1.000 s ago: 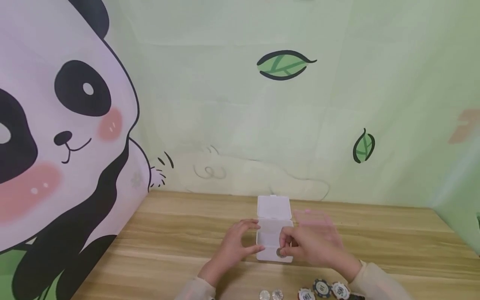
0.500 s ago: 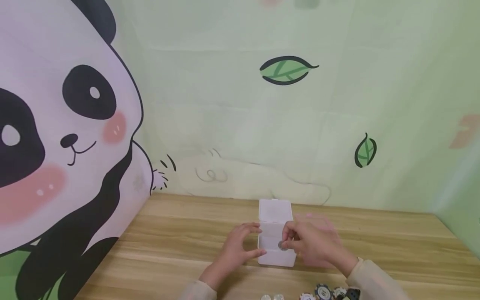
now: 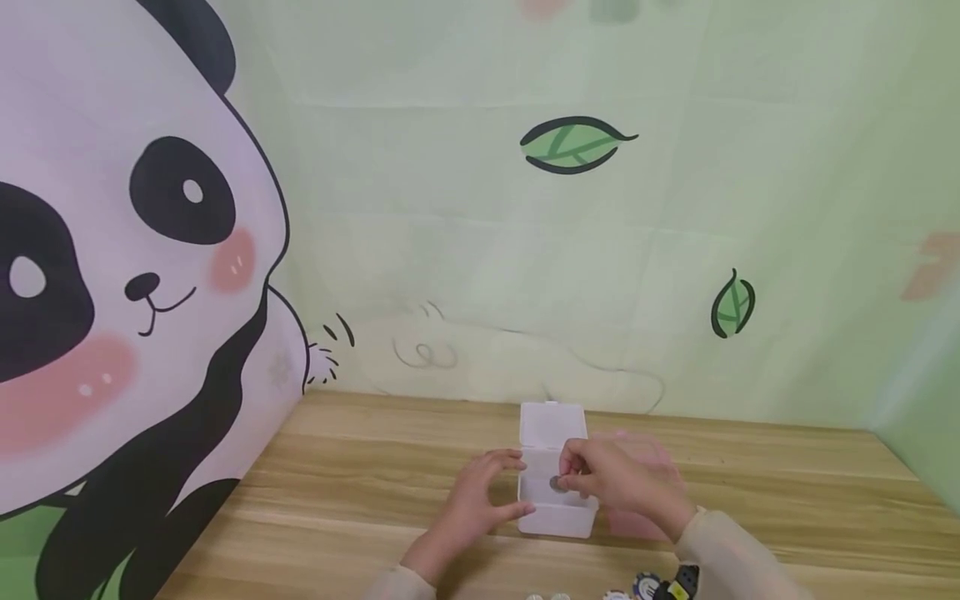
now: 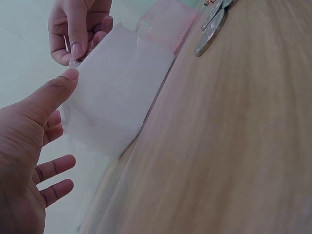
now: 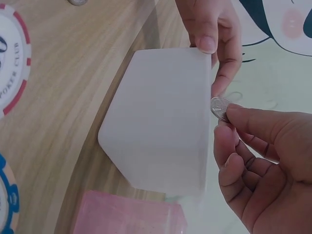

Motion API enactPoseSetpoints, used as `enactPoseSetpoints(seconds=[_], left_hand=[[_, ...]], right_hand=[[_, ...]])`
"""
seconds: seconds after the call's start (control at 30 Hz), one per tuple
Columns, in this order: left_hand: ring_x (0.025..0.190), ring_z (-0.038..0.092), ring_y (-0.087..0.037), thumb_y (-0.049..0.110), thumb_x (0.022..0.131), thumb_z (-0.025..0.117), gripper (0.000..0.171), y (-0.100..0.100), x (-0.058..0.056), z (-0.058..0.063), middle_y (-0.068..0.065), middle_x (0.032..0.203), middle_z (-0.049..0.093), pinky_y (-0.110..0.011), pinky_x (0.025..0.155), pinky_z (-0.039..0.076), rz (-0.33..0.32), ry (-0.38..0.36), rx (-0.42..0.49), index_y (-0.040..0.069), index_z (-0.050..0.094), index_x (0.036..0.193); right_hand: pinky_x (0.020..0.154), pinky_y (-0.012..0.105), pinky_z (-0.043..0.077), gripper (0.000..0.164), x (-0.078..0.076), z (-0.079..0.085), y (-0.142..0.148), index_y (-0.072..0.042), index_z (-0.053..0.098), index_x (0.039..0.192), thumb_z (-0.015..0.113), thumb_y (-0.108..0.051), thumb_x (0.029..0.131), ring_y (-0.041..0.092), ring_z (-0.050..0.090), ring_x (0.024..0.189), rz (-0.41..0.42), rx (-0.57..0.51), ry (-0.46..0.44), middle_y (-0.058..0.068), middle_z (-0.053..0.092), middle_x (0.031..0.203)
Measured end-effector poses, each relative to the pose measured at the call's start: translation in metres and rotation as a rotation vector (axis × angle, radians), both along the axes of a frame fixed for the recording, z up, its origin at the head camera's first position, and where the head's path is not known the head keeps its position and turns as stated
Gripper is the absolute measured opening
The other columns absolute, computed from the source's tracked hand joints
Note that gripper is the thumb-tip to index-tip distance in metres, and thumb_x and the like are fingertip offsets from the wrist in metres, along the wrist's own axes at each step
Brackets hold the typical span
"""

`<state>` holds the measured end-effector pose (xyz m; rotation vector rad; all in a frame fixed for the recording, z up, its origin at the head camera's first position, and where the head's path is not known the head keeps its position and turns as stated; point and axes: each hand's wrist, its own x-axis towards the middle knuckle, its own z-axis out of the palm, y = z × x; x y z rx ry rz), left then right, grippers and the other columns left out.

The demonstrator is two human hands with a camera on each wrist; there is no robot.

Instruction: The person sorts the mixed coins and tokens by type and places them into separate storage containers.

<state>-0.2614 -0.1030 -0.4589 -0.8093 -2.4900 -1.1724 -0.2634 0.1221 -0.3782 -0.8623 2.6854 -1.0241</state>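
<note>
A white plastic box (image 3: 557, 522) stands on the wooden table with its hinged lid (image 3: 552, 425) raised at the back. My left hand (image 3: 476, 500) grips its left side, thumb near the front corner and fingers toward the back. In the right wrist view, the thumb (image 5: 207, 44) lies against the rim. Between thumb and forefinger, my right hand (image 3: 622, 479) pinches a silver coin (image 5: 219, 107), held right at the box's rim in that view. From the head it overlaps the box's opening. The right hand's other fingers are curled in.
Right of the white box, partly under the right forearm, lies a pink translucent case (image 3: 648, 521). Poker chips (image 3: 647, 586) and a black dotted die (image 3: 687, 577) sit near the front edge. More silver coins (image 4: 210, 39) lie left of them. A panda-printed backdrop (image 3: 420, 208) rises behind the table.
The right hand with the coin has moved from over the box's front part back and slightly left over its opening. My left hand stays at the box. The head view has tilted up slightly.
</note>
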Motion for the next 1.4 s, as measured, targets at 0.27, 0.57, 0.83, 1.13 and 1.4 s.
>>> enactPoseSetpoints(seconds=[0.27, 0.57, 0.83, 1.13, 1.4], left_hand=[[0.129, 0.051, -0.025, 0.035, 0.077, 0.078, 0.049, 0.000, 0.001, 0.000, -0.001, 0.136, 0.058, -0.051, 0.108, 0.039, 0.005, -0.040, -0.003, 0.015, 0.062, 0.118], [0.128, 0.051, -0.025, 0.034, 0.076, 0.079, 0.049, 0.001, 0.003, -0.002, 0.000, 0.136, 0.058, -0.052, 0.108, 0.039, 0.006, -0.043, 0.012, 0.014, 0.062, 0.118], [0.128, 0.051, -0.025, 0.032, 0.076, 0.079, 0.049, 0.001, 0.003, -0.002, -0.001, 0.135, 0.058, -0.052, 0.107, 0.040, 0.003, -0.033, 0.015, 0.013, 0.062, 0.117], [0.125, 0.053, -0.025, 0.032, 0.077, 0.079, 0.046, 0.001, 0.002, -0.002, -0.002, 0.133, 0.060, -0.052, 0.105, 0.041, 0.004, -0.009, 0.009, 0.013, 0.063, 0.115], [0.126, 0.053, -0.025, 0.032, 0.077, 0.079, 0.046, 0.001, 0.000, -0.001, -0.002, 0.133, 0.060, -0.052, 0.105, 0.041, 0.001, -0.005, 0.012, 0.012, 0.063, 0.115]], right_hand=[[0.055, 0.018, 0.043, 0.010, -0.004, -0.006, -0.007, -0.012, 0.059, 0.084, 0.067, -0.016, 0.089, 0.007, 0.048, 0.067, -0.020, 0.059, 0.022, -0.005, 0.056, 0.076], [0.052, 0.016, 0.040, 0.016, -0.014, -0.021, -0.019, -0.009, 0.057, 0.077, 0.071, -0.006, 0.083, 0.003, 0.046, 0.060, -0.013, 0.103, 0.112, -0.004, 0.057, 0.068], [0.052, 0.017, 0.038, 0.018, -0.014, -0.023, -0.026, -0.009, 0.056, 0.074, 0.072, -0.003, 0.081, 0.006, 0.045, 0.058, -0.021, 0.170, 0.116, -0.005, 0.055, 0.064], [0.052, 0.019, 0.036, 0.019, -0.012, -0.024, -0.031, -0.011, 0.056, 0.072, 0.072, -0.005, 0.081, 0.008, 0.044, 0.059, -0.028, 0.280, 0.110, -0.006, 0.051, 0.063], [0.055, 0.022, 0.037, 0.021, -0.012, -0.021, -0.035, -0.011, 0.055, 0.069, 0.073, -0.005, 0.080, 0.009, 0.044, 0.060, -0.023, 0.371, 0.149, -0.006, 0.051, 0.063]])
